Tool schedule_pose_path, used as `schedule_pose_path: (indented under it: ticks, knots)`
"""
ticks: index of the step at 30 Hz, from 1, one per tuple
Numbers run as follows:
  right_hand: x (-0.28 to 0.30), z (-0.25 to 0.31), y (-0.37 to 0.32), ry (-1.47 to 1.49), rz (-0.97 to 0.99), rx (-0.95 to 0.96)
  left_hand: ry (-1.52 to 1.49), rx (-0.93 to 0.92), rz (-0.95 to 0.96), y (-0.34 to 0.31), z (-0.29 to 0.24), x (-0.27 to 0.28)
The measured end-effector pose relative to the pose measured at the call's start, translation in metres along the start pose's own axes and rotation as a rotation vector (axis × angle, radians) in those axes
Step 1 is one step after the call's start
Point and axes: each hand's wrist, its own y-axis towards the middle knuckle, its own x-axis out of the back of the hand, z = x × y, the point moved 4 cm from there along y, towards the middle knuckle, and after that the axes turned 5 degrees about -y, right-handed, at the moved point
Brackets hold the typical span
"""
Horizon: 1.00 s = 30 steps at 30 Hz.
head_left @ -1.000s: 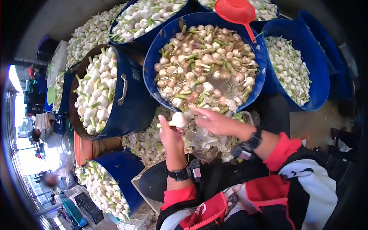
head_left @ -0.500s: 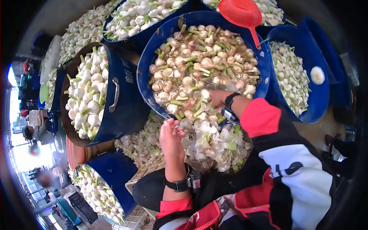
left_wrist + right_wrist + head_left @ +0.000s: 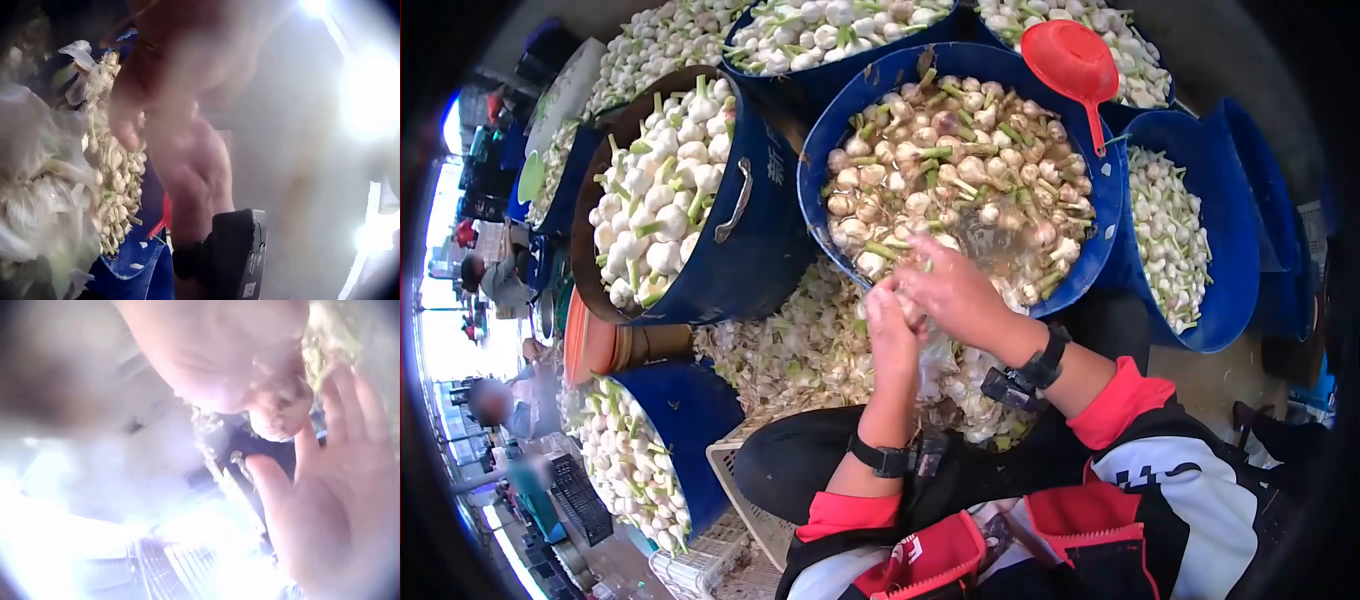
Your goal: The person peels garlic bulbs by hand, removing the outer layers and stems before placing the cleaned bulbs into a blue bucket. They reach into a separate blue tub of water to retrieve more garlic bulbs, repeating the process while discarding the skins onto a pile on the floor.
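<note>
Over the near edge of a blue tub [image 3: 1107,235] of garlic in murky water, both hands meet close together. My right hand [image 3: 962,298] holds a garlic bulb [image 3: 275,427], its dirt-stained base showing in the right wrist view. My left hand [image 3: 892,345] faces it with the thumb apart and the fingers fairly straight, thumb and index finger right at the bulb. In the left wrist view my left hand is a close blur at the top and hides much of the work. Wet garlic bulbs [image 3: 970,165] with cut green stems fill the tub.
A red dipper [image 3: 1070,62] lies on the tub's far rim. Loose garlic skins [image 3: 770,345] heap below my hands. Blue barrels [image 3: 765,235] of white garlic crowd the left, back and right [image 3: 1240,220]. A white crate [image 3: 690,572] stands low on the left.
Earlier my left hand held a white bulb; half a second ago it was bare, and a white round thing hung over the right barrel. My right hand has come out of the tub with another bulb.
</note>
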Motion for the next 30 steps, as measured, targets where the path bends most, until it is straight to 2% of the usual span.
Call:
schedule_pose_path:
  ticks: [1,2,4,5,8,10,11,12,13,14,16,17,18,20,21,22,24,25,29,30]
  knots:
    - [0.0,0.009,-0.005,-0.251,0.005,0.244,0.191,-0.085,-0.087,0.002,-0.004,0.012]
    - [0.0,0.017,-0.013,-0.496,-0.052,0.489,0.183,-0.086,-0.087,0.004,-0.004,0.02]
    - [-0.008,0.018,-0.024,-0.449,0.323,0.471,0.304,-0.023,-0.013,0.005,-0.008,0.023]
    - [-0.006,0.021,-0.028,-0.458,0.325,0.469,0.287,0.059,0.029,0.002,-0.007,0.025]
    - [-0.003,0.029,-0.036,-0.536,0.33,0.47,0.349,0.121,0.133,0.001,-0.002,0.02]
    - [-0.002,0.024,-0.036,-0.521,0.362,0.272,0.309,0.163,0.121,0.0,0.0,0.017]
    - [-0.002,0.024,-0.034,-0.524,0.36,0.272,0.443,0.138,0.161,0.0,0.0,0.018]
    - [-0.001,0.012,-0.03,-0.261,0.46,-0.099,0.58,0.113,0.202,-0.001,-0.001,0.017]
    - [-0.003,0.001,-0.033,0.015,0.541,-0.466,0.584,0.111,0.206,-0.001,-0.003,0.016]
    - [-0.004,-0.005,-0.034,0.017,0.535,-0.468,0.476,0.147,0.271,-0.002,-0.004,0.014]
    - [-0.011,-0.034,-0.052,0.512,0.398,-1.006,0.369,0.188,0.34,-0.005,-0.001,0.01]
    - [-0.01,-0.036,-0.051,0.513,0.288,-0.835,0.39,0.119,0.333,-0.006,-0.002,0.011]
    - [-0.008,-0.034,-0.054,0.514,0.283,-0.836,0.412,0.051,0.325,-0.006,-0.003,0.011]
    - [0.006,-0.011,-0.045,-0.014,0.241,-0.123,0.526,-0.001,0.373,-0.009,-0.003,0.01]
    - [0.008,-0.01,-0.046,-0.084,0.155,-0.07,0.639,-0.053,0.419,-0.012,-0.005,0.006]
    - [0.008,-0.011,-0.044,-0.082,0.147,-0.077,0.645,-0.047,0.427,-0.014,-0.006,0.003]
    - [-0.002,-0.037,-0.051,0.556,0.201,-0.871,1.047,-0.799,0.501,-0.03,-0.026,-0.016]
    - [-0.001,-0.039,-0.048,0.765,0.119,-0.936,1.151,-0.921,0.586,-0.031,-0.027,-0.019]
    - [0.0,-0.044,-0.043,0.903,0.147,-0.946,1.186,-0.97,0.562,-0.036,-0.017,-0.019]
    - [0.001,-0.039,-0.044,0.91,0.145,-0.95,1.014,-0.642,0.416,-0.031,-0.018,-0.016]
